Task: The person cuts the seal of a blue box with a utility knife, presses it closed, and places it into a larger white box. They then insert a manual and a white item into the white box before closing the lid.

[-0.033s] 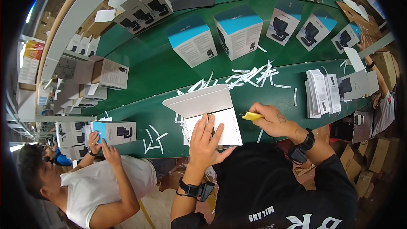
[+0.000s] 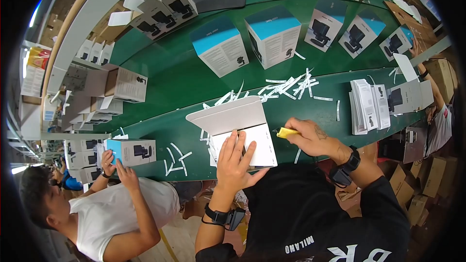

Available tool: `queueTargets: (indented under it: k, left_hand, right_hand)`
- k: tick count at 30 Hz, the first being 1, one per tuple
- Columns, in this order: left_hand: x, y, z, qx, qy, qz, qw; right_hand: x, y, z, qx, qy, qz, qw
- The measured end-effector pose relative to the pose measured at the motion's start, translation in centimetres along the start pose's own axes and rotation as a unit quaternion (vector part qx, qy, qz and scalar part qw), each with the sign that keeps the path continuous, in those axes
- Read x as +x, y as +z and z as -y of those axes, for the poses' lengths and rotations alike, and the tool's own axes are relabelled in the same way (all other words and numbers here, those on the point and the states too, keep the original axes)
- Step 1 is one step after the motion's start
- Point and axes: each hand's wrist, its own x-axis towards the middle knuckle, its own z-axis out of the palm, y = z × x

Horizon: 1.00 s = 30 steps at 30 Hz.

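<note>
In front of me a white cardboard box (image 2: 265, 141) sits near the table's front edge, its wide lid flap (image 2: 228, 115) raised on the far side. My left hand (image 2: 235, 162) lies on top of the box with fingers spread, the thumb stretched along its near edge. To the right of the box, my right hand (image 2: 310, 137) is closed around a yellow utility knife (image 2: 286, 133). Its dark tip points left at the box, with a small gap between them. Most of the handle is hidden inside the fist.
Cut white paper strips (image 2: 286, 86) lie scattered beyond the box. Printed boxes (image 2: 221, 51) stand across the green table (image 2: 170, 77). Booklets (image 2: 364, 109) are stacked at right, beside an open box (image 2: 412, 98). At left, a co-worker (image 2: 121, 204) handles a blue-and-white box (image 2: 133, 153).
My right hand has turned the yellow knife very slightly, so a little more of it shows. My left hand and the box have stayed put.
</note>
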Motion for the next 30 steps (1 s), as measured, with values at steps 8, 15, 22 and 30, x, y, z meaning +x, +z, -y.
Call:
queueTargets:
  k: [8,15,22,30]
  left_hand:
    - [-0.4,0.1,0.8,0.002,0.015,-0.009,1.000]
    - [-0.9,0.0,1.4,-0.002,0.011,-0.010,1.000]
    - [-0.9,0.2,1.6,0.000,0.009,-0.014,1.000]
    - [-0.8,0.3,1.9,-0.014,-0.002,-0.016,1.000]
  right_hand:
    - [2.0,-0.2,3.1,0.018,0.089,0.060,0.994]
    - [2.9,0.1,3.6,0.058,0.069,0.063,0.994]
    - [3.7,0.8,2.3,-0.004,-0.004,0.061,0.998]
    - [4.4,1.3,2.1,-0.035,-0.017,0.059,0.998]
